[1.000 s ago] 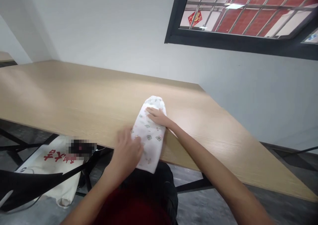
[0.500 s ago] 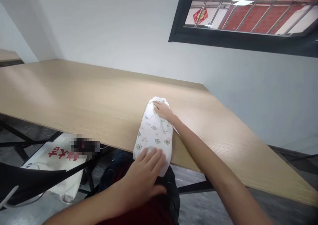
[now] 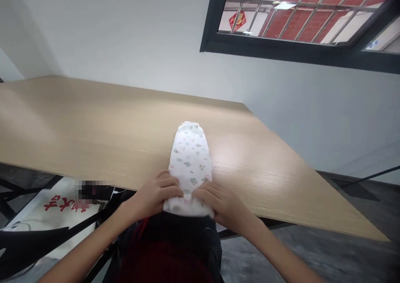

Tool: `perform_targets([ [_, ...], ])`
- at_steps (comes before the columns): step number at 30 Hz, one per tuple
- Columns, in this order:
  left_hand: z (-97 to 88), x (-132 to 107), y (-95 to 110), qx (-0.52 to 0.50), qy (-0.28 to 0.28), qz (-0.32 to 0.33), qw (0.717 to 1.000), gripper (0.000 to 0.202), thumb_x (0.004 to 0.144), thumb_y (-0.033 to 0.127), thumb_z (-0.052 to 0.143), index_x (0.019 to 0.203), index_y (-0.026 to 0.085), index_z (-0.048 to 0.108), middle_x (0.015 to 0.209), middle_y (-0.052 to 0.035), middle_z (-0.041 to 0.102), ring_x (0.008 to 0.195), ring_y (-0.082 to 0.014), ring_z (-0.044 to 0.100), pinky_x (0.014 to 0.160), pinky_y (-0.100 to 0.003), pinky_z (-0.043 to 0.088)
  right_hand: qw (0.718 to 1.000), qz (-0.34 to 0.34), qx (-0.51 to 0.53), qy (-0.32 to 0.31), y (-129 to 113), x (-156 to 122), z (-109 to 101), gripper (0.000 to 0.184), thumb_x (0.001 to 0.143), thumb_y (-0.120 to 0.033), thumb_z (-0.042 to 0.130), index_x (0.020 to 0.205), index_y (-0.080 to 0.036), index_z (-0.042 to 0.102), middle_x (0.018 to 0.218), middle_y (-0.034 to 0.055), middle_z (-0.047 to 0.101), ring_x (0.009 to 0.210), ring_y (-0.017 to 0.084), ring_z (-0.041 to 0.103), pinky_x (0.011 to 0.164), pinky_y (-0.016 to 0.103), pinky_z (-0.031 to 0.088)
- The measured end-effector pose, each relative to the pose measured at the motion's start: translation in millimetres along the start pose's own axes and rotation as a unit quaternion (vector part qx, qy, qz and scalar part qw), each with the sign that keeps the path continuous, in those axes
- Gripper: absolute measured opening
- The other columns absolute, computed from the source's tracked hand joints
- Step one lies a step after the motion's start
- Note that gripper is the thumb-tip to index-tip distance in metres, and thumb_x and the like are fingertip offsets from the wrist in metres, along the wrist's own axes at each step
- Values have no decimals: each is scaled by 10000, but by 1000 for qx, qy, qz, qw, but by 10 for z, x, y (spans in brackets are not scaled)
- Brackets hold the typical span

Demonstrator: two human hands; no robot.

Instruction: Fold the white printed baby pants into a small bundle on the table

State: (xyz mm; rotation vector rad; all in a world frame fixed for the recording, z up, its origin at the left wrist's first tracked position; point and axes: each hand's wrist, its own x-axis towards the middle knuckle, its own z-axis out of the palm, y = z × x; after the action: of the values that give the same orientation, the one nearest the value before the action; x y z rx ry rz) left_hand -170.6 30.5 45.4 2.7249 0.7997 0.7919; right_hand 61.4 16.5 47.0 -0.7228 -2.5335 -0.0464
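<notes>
A folded white cloth item [image 3: 189, 154] with small green and pink printed figures lies lengthwise on the light wooden table. Its far end looks gathered, and its near end hangs a little past the front edge. My left hand [image 3: 163, 190] is closed on the left side of the near end, fingers curled over the top. On the opposite side my right hand [image 3: 220, 199] grips the right near corner in the same way. Both thumbs are hidden, and the cloth's exact kind cannot be made out.
The wooden table [image 3: 103, 125] runs along a white wall below a barred window [image 3: 287, 16]. Its front edge is close to my lap. Under it at the left are a cream bag [image 3: 68, 216] with red characters and a black chair part [image 3: 31, 245].
My right hand has come back from the cloth's far end to its near right corner. My left hand has moved to the left near side, its fingers now curled. The view has shifted right.
</notes>
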Motion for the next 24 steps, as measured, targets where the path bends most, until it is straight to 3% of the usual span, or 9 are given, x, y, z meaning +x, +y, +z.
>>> perform_targets([
  [3, -210, -61, 360, -109, -38, -42, 992, 154, 827, 140, 425, 816, 196, 568, 719, -4, 611, 690, -118, 554, 714, -248, 438, 984, 102, 148, 1, -291, 21, -257, 180, 739, -127, 512, 893, -214, 478, 692, -44, 580, 580, 50, 514, 494, 148, 395],
  [7, -452, -25, 583, -174, -13, -167, 970, 153, 782, 197, 502, 920, 228, 561, 808, 21, 646, 690, -118, 579, 609, -207, 424, 934, 222, 280, 23, -519, 89, -477, 460, 694, -133, 527, 1117, -267, 407, 776, -47, 595, 595, 41, 537, 494, 122, 424],
  [10, -504, 370, 259, -164, 32, -249, 954, 246, 745, 259, 552, 986, 213, 563, 884, 5, 650, 769, -153, 595, 652, -236, 439, 899, 320, 296, 40, -137, 373, -468, 518, 696, -188, 511, 1196, -221, 379, 910, 18, 588, 654, 70, 548, 517, 162, 437],
  [12, -443, 707, -82, -137, 43, -276, 951, 251, 758, 323, 544, 962, 179, 570, 872, -19, 637, 788, -176, 590, 671, -264, 446, 870, 389, 300, 40, 267, 616, -410, 516, 731, -246, 486, 1226, -183, 359, 869, 30, 577, 608, 76, 514, 506, 185, 411],
  [14, -310, 947, -357, -83, 41, -320, 943, 393, 766, 319, 537, 1107, 125, 515, 966, -82, 622, 862, -213, 586, 716, -305, 460, 869, 434, 239, 17, 607, 790, -329, 546, 742, -271, 482, 1258, -155, 349, 847, 41, 573, 648, 104, 519, 560, 219, 419],
  [16, -145, 1016, -472, 15, 64, -320, 945, 557, 769, 273, 545, 1262, 58, 400, 1140, -170, 551, 1024, -259, 536, 833, -361, 440, 896, 426, 117, 41, 767, 824, -237, 532, 732, -259, 500, 1239, -135, 398, 935, 72, 570, 814, 153, 538, 700, 274, 442],
  [19, 50, 909, -414, 120, 70, -184, 973, 474, 847, 227, 450, 1301, 98, 400, 1311, -159, 447, 1211, -235, 406, 1004, -364, 321, 938, 336, 43, 76, 644, 625, -98, 274, 773, -231, 455, 1015, -146, 551, 932, 61, 579, 868, 139, 524, 791, 278, 424],
  [22, 92, 873, -424, 137, -55, -42, 988, 362, 915, 242, 333, 1242, 274, 484, 1322, -27, 482, 1239, -170, 394, 1075, -378, 212, 971, 223, 82, 14, 308, 315, 11, 175, 812, -215, 410, 782, -159, 574, 748, 22, 580, 723, 98, 510, 719, 246, 422],
  [24, 46, 961, -559, 182, -109, -65, 975, 355, 923, 293, 336, 1244, 323, 486, 1337, -20, 473, 1265, -219, 371, 1080, -479, 146, 984, 169, 60, 15, 117, 152, 43, 153, 809, -187, 424, 777, -164, 572, 776, 20, 590, 774, 104, 514, 754, 261, 423],
])
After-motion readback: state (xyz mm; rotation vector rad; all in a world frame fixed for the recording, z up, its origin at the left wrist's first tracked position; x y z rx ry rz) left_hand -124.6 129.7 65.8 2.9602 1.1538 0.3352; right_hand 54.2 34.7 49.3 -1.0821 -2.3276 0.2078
